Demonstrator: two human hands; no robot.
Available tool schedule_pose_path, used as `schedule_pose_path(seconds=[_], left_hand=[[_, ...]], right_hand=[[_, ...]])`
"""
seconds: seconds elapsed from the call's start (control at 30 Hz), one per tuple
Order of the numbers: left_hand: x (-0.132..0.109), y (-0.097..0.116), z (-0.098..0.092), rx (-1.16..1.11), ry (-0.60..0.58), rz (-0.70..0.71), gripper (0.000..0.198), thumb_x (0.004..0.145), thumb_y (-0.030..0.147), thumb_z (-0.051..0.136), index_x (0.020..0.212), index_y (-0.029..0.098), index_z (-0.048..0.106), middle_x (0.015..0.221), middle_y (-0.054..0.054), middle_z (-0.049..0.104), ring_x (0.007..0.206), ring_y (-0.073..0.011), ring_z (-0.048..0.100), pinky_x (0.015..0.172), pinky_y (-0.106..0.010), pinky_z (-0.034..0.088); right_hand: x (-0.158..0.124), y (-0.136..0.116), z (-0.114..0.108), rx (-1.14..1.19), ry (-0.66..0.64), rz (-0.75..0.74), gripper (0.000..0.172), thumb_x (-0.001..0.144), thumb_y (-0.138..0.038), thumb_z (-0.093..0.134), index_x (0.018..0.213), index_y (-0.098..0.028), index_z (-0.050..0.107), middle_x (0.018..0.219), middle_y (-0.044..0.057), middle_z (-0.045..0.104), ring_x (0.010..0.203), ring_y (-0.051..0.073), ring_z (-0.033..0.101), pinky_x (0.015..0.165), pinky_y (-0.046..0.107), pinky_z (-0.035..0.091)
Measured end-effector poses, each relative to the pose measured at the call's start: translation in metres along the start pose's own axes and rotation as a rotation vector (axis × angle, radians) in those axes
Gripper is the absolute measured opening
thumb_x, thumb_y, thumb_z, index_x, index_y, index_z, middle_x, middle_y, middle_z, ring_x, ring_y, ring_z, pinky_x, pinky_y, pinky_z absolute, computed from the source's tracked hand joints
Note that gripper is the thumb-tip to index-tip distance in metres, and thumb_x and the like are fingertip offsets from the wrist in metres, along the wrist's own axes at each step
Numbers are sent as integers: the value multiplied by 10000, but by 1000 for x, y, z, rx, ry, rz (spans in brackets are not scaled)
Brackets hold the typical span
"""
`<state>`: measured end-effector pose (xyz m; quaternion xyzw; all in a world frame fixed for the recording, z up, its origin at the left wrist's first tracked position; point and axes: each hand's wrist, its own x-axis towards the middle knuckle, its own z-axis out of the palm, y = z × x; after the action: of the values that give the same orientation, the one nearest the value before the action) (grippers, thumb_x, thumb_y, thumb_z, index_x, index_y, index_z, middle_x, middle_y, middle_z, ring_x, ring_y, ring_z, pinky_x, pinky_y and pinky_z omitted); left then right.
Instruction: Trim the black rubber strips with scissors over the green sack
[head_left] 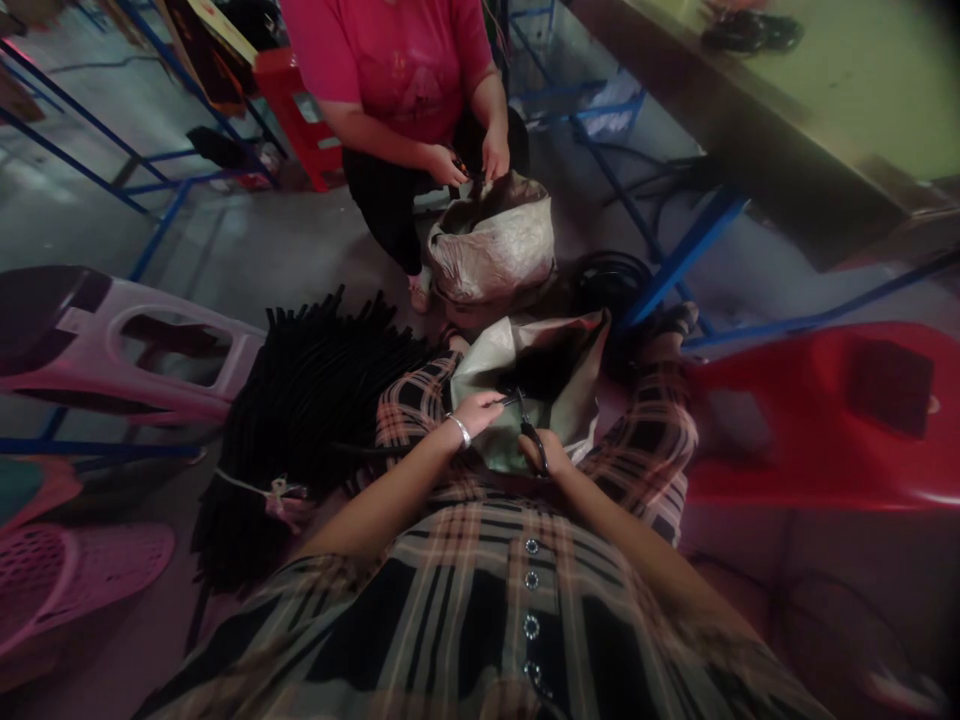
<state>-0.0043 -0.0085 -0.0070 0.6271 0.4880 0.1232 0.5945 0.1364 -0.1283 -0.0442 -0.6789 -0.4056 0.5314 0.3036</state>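
Note:
My left hand (477, 410), with a bracelet at the wrist, pinches a thin black tube end (508, 401) over an open grey sack (555, 380) that stands between my knees. My right hand (541, 455) is closed round the handles of black scissors (529, 428), whose blades point at the tube. A big bundle of long black tubes (300, 410), tied with a pale strip, lies on the floor at my left.
Opposite me a person in a pink shirt (397, 60) sits with both hands at a second sack (491, 245). A pink stool (112, 345) lies at left, a red stool (832, 410) at right. Blue frame legs (679, 255) hold up a table at upper right.

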Motion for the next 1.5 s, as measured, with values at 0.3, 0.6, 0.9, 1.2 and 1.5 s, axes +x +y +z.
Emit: schedule_pose_path(seconds=[0.3,0.6,0.9,1.2,1.5], left_hand=[[10,-7,3,75,45,-16,305,692,241,565,932,105,696,484,41,485,440,-65,374,469,-198,277],[15,-16,4,142,78,-26,258,684,216,583,889,119,705,483,33,509,459,-77,413,480,-197,300],[7,-2,-3,-227,38,-168,334,728,261,628,1006,78,608,459,72,454,306,-9,272,362,-176,156],[-4,7,4,-262,-23,-132,264,729,262,642,928,93,611,485,62,477,309,-2,297,348,-171,161],[-9,7,9,-217,-29,-127,269,700,254,654,918,99,624,472,68,465,348,-14,322,380,-164,208]], right_hand=[[11,10,3,-177,68,14,255,763,-303,498,558,-152,516,483,-5,469,469,90,447,477,199,330],[14,12,6,-159,120,14,300,729,-319,526,481,-169,448,434,-23,384,462,82,393,474,207,287],[8,0,6,180,-100,128,137,707,-233,483,628,-151,560,508,28,563,506,151,555,521,246,431],[11,9,19,253,-193,105,204,644,-172,543,845,-163,579,650,-6,608,608,134,596,592,231,458],[21,23,17,235,-186,65,256,669,-182,550,919,-152,595,647,11,625,640,147,609,621,244,463]])
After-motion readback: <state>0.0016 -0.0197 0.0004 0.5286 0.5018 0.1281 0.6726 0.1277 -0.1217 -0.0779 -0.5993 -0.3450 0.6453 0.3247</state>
